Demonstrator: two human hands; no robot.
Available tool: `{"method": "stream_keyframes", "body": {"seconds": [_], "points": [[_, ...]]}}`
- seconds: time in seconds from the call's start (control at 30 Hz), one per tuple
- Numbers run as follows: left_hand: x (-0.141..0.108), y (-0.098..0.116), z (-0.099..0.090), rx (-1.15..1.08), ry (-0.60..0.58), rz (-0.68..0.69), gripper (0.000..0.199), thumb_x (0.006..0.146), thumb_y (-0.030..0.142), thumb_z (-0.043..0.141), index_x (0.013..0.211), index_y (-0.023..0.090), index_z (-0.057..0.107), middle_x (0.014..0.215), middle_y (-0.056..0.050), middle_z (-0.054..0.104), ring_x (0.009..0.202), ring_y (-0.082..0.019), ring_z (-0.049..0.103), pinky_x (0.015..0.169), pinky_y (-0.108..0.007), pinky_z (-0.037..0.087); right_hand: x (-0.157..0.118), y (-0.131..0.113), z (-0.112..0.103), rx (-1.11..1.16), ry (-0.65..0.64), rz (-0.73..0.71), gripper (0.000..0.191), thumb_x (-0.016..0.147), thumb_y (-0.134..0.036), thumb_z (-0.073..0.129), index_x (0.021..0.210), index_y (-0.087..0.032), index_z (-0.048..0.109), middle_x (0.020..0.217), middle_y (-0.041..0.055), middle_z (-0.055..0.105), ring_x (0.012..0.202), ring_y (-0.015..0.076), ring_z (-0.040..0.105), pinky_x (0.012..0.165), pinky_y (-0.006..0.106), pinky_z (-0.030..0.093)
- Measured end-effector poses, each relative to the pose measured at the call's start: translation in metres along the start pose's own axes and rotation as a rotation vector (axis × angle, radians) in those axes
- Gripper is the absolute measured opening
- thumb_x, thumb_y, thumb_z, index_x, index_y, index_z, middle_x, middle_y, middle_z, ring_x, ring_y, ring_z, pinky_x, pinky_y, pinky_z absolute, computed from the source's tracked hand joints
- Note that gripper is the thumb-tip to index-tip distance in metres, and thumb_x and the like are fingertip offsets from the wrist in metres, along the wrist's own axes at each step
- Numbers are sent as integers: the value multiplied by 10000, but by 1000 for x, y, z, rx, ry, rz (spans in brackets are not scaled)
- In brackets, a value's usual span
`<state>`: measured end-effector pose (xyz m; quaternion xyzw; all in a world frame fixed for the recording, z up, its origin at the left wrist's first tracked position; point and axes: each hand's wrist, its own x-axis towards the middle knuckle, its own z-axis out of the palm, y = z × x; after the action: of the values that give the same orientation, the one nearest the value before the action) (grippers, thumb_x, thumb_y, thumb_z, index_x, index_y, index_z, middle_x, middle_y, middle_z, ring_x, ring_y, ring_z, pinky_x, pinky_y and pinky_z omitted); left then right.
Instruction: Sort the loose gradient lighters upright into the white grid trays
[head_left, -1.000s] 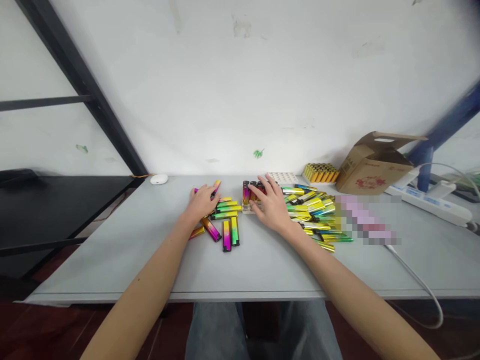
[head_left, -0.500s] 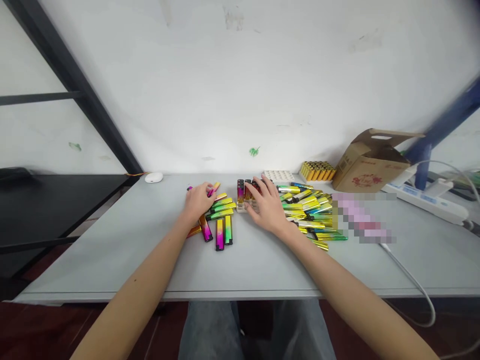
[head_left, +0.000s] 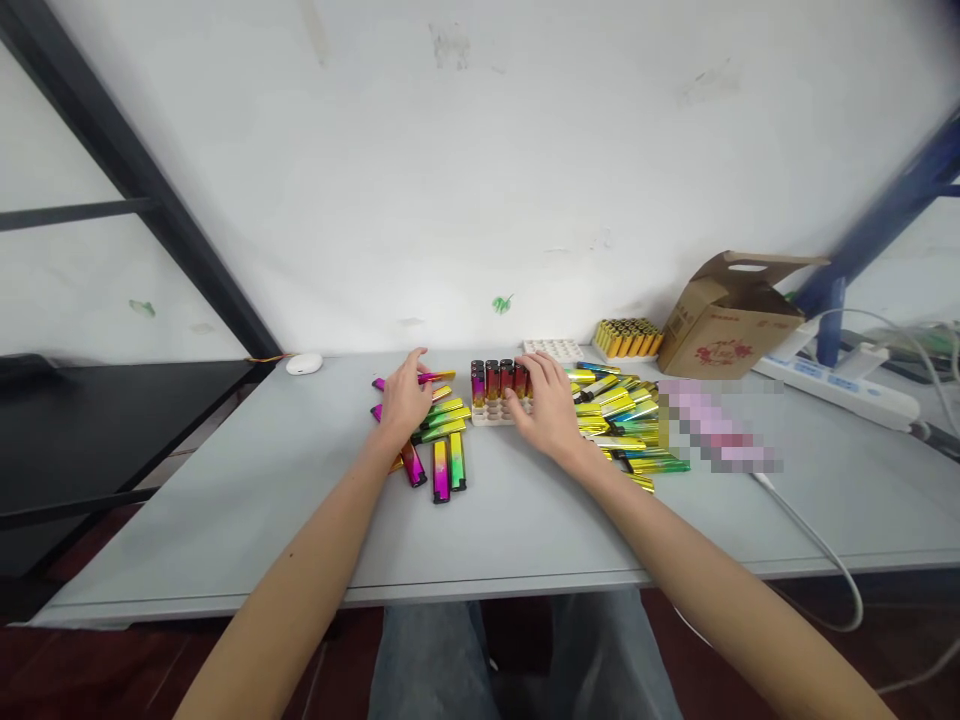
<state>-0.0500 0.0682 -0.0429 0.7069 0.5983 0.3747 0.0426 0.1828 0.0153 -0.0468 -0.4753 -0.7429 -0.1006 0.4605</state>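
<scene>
Now, left of the table's middle, a magenta-and-yellow lighter at the left hand has swung from slanting to nearly level, which suggests handling; whether the fingers pinch it, I cannot tell. Loose lighters lie just beside, towards the near edge. Next, upright lighters fill the far rows of a white rack, its near holes bare. The right hand, thumb and fingers apart, rests at their right end, beside a yellow-green pile.
</scene>
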Motion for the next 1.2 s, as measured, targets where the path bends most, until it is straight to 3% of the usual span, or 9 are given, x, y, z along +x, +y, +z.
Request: {"method": "stream_keyframes", "body": {"seconds": [0.17,0.27,0.4,0.47,0.63,0.77,0.87,1.0,1.2], "points": [[2,13,-3,-429,83,-29,516,757,252,623,1250,219,478,1002,-48,670,926,-183,648,883,-350,478,1,1,-3,38,-21,30,418,839,-290,494,1240,-172,486,1244,138,538,1212,291,444,1049,495,358],[3,21,-9,-690,94,-131,515,733,322,677,1203,190,512,1031,-81,682,939,-183,652,854,-335,493,2,1,-5,52,-44,29,389,844,-292,495,1213,-168,508,1219,137,548,1199,287,451,1046,481,366],[3,28,-20,-992,-7,-264,410,763,422,659,1082,176,583,1129,-113,658,997,-192,633,800,-307,513,2,0,-6,70,-52,26,366,857,-306,488,1197,-174,522,1209,137,552,1193,289,456,1038,487,372],[2,32,-25,-1096,-90,-311,386,792,486,616,1038,190,592,1136,-98,645,900,-168,649,697,-278,523,2,-1,-7,85,-56,26,351,873,-316,474,1192,-179,527,1207,131,553,1191,279,458,1037,478,375],[-6,48,-32,-1295,-222,-397,351,808,542,585,1043,282,565,891,11,640,478,-46,485,405,-190,350,3,-2,-10,119,-66,38,322,918,-346,417,1173,-194,544,1204,119,555,1182,261,468,1036,461,380],[-10,56,-33,-1389,-392,-365,416,836,628,466,987,256,576,622,45,511,364,-35,279,357,-194,231,3,-1,-11,123,-57,50,321,932,-351,395,1163,-195,555,1207,118,553,1186,258,464,1046,458,369],[-11,58,-35,-1388,-477,-395,532,849,656,350,841,184,595,537,26,409,382,-68,298,374,-231,276,3,-1,-12,124,-57,58,326,938,-356,384,1158,-193,561,1209,118,551,1189,258,463,1046,456,369],[-13,61,-37,-1354,-521,-373,477,858,595,342,659,195,509,532,0,385,449,-117,391,460,-298,401,3,0,-12,131,-49,61,337,943,-371,370,1166,-204,560,1213,115,549,1188,254,465,1044,459,370],[-20,71,-38,-1441,-562,-372,378,875,508,362,655,207,423,590,-11,398,523,-142,452,547,-341,473,3,-2,-12,143,-51,55,338,946,-365,372,1163,-187,560,1210,118,548,1182,239,466,1052,430,370]]}}
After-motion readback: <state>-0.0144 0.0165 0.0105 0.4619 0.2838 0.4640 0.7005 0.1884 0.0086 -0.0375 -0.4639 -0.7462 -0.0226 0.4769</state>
